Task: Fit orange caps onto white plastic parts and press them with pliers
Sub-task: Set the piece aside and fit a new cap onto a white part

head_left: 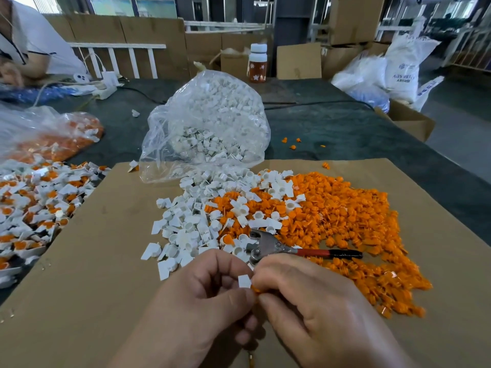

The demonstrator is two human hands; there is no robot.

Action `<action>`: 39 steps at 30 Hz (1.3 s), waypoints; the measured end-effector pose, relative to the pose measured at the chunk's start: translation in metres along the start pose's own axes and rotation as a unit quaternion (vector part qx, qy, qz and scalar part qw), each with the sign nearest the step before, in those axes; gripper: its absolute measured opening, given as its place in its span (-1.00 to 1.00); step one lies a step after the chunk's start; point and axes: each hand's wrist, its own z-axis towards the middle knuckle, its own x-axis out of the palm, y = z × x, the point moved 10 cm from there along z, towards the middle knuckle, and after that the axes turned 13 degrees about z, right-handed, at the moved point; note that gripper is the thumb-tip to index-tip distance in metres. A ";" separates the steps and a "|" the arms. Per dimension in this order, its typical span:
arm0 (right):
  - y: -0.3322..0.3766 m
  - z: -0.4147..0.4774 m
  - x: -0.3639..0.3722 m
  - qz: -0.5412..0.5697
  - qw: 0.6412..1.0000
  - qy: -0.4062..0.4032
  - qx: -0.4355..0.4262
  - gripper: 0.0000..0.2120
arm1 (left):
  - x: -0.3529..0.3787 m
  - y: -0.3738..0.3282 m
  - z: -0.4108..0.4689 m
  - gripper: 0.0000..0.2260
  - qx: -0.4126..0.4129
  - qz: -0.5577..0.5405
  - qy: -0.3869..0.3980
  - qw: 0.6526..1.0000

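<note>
Pinches small white square plastic part [244, 281] in left hand [202, 296]. Pinches small orange plastic cap [254, 289] in right hand [305, 301], touching part. Lying just beyond: red-handled metal pliers [276, 247].

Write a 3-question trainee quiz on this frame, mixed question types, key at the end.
1. True or false: the pliers lie on the heap of parts, in neither hand.
2. The left hand holds: A) a white part; B) the pliers; C) nothing.
3. Fill in: the right hand pinches an orange ___ against that part.

Key: 1 true; 2 A; 3 cap.
</note>
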 end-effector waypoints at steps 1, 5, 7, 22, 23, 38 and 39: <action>-0.002 0.000 -0.001 0.005 1.000 -0.005 0.005 -0.89 | -0.001 -0.001 0.000 -0.78 0.005 0.011 -0.006 1.000; -0.005 -0.001 0.002 -0.004 1.000 -0.002 0.011 -0.90 | -0.002 -0.008 -0.003 -0.76 0.028 0.071 -0.030 0.997; -0.004 -0.001 0.003 -0.005 1.000 -0.005 0.003 -0.90 | -0.006 -0.011 -0.004 -0.82 0.043 0.127 -0.053 0.990; -0.045 -0.011 0.012 0.334 0.919 0.020 0.209 -0.77 | -0.009 -0.036 -0.023 -0.72 0.135 0.312 -0.140 0.930; -0.046 -0.011 0.013 0.339 0.917 0.022 0.209 -0.78 | -0.008 -0.037 -0.023 -0.72 0.140 0.316 -0.138 0.928; -0.044 -0.011 0.011 0.363 0.910 0.002 0.202 -0.89 | -0.006 -0.035 -0.024 -0.71 0.158 0.282 -0.124 0.938; -0.043 -0.011 0.011 0.365 0.909 0.000 0.202 -0.89 | -0.005 -0.036 -0.024 -0.72 0.162 0.282 -0.128 0.937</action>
